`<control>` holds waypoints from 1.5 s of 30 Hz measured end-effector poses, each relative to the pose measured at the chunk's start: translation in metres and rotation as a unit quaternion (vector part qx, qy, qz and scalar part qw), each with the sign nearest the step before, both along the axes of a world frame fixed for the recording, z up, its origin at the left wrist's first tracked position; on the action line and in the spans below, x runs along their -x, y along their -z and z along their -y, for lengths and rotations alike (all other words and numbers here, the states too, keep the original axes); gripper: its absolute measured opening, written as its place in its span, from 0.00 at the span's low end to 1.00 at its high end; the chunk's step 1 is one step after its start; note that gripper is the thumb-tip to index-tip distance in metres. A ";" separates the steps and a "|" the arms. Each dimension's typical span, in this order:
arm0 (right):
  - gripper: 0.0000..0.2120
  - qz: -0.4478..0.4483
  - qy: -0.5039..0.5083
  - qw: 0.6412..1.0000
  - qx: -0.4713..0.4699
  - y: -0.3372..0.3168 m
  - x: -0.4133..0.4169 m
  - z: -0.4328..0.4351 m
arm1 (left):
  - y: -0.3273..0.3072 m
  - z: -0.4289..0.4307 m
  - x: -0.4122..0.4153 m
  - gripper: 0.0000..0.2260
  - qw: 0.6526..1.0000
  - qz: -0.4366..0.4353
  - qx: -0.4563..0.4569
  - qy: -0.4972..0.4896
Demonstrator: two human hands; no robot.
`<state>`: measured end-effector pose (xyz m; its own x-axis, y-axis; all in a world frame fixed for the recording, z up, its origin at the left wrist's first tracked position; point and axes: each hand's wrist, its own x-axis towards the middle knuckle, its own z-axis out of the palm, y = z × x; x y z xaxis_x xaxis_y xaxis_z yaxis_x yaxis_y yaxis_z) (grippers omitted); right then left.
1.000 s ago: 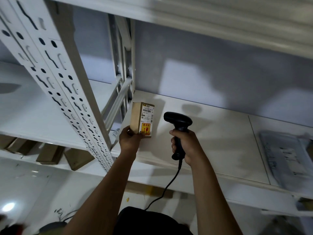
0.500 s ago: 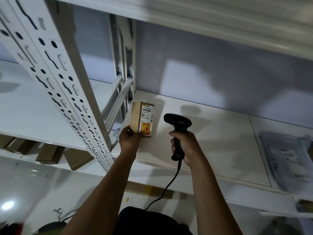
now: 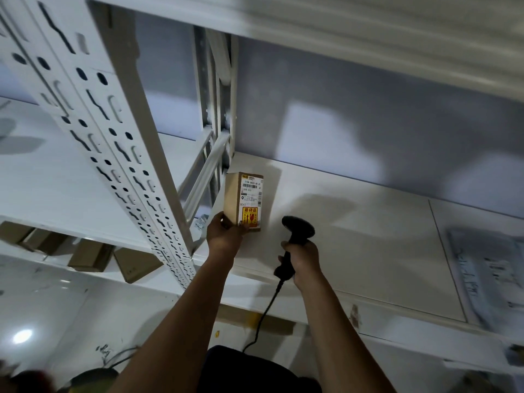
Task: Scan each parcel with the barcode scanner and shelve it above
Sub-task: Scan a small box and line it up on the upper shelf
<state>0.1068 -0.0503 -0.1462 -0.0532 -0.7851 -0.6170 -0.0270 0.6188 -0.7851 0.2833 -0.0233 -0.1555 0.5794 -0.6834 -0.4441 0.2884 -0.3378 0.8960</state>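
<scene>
Change, head view: over the last half second I see the right hand (image 3: 306, 262) and barcode scanner (image 3: 297, 229) sink lower, while the parcel (image 3: 243, 201) barely shifts.
Parcel: small, brown, upright on end at the left end of the white shelf (image 3: 368, 236), with its white label and red-and-yellow sticker facing me. I cannot tell whether its base rests on the board.
Left grip: the left hand (image 3: 224, 236) is clamped on the parcel's lower end.
Right grip: wrapped round the scanner's black handle, just right of the parcel and apart from it.
Cable (image 3: 263, 316): hangs from the handle's base.
Surroundings: a perforated upright (image 3: 113, 123) stands left of the parcel, a grey bag (image 3: 487, 279) lies at the shelf's right end, and brown boxes (image 3: 90, 256) sit on a lower shelf.
</scene>
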 end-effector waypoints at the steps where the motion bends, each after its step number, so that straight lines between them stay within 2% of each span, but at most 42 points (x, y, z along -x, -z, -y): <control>1: 0.11 -0.018 0.016 1.000 0.006 0.006 -0.003 0.001 | -0.001 0.000 -0.001 0.21 1.000 -0.013 -0.002 -0.006; 4: 0.14 -0.070 0.039 0.996 0.032 0.019 -0.010 0.002 | -0.002 -0.002 -0.004 0.18 0.999 -0.043 0.001 -0.021; 8: 0.09 -0.132 -0.009 0.988 0.082 0.019 -0.016 0.010 | 0.000 -0.007 -0.003 0.21 0.999 -0.045 0.001 -0.013; 11: 0.16 -0.217 -0.050 0.969 0.107 0.026 -0.016 0.011 | 0.000 -0.010 -0.005 0.22 0.999 -0.044 0.007 -0.013; 13: 0.22 -0.255 -0.039 0.959 0.115 0.031 -0.010 0.009 | -0.002 -0.014 -0.006 0.21 0.998 -0.058 0.029 -0.015; 15: 0.25 -0.238 -0.015 0.965 0.108 0.032 -0.005 0.009 | -0.006 -0.018 -0.006 0.20 0.994 -0.091 0.067 -0.005; 19: 0.27 -0.193 0.066 0.979 0.024 0.023 0.001 0.016 | -0.021 -0.021 -0.003 0.18 0.985 -0.134 0.104 0.023; 20: 0.25 -0.168 0.095 0.981 0.030 0.016 0.003 0.017 | -0.025 -0.021 -0.002 0.18 0.983 -0.145 0.110 0.033; 22: 0.14 -0.054 0.121 0.988 0.081 -0.003 0.008 0.014 | -0.034 -0.021 0.003 0.16 0.978 -0.155 0.121 0.069; 24: 0.10 0.068 0.068 0.988 0.122 -0.025 0.013 0.007 | -0.043 -0.021 0.010 0.17 0.973 -0.146 0.128 0.123; 26: 0.23 0.122 -0.009 0.980 0.156 -0.042 0.022 -0.001 | -0.049 -0.020 0.021 0.18 0.968 -0.127 0.130 0.172; 27: 0.27 0.133 -0.042 0.975 0.172 -0.049 0.028 -0.004 | -0.052 -0.020 0.028 0.19 0.965 -0.120 0.130 0.191; 29: 0.21 0.143 -0.080 0.965 0.207 -0.064 0.038 -0.010 | -0.058 -0.019 0.041 0.20 0.960 -0.116 0.133 0.219; 31: 0.17 0.141 -0.068 0.960 0.231 -0.075 0.053 -0.015 | -0.066 -0.017 0.055 0.20 0.953 -0.122 0.138 0.239; 37: 0.15 0.137 -0.017 0.952 0.274 -0.092 0.107 -0.037 | -0.093 -0.019 0.109 0.19 0.941 -0.083 0.157 0.288; 45: 0.17 0.150 -0.018 0.937 0.316 -0.127 0.184 -0.055 | -0.135 -0.033 0.183 0.21 0.941 -0.058 0.175 0.284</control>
<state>-0.0769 0.0045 -0.0189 0.0811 -0.9966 -0.0114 0.2419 0.0307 -0.9698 0.1007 0.0093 -0.0204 0.0376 -0.9845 -0.1711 0.2531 -0.1563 0.9547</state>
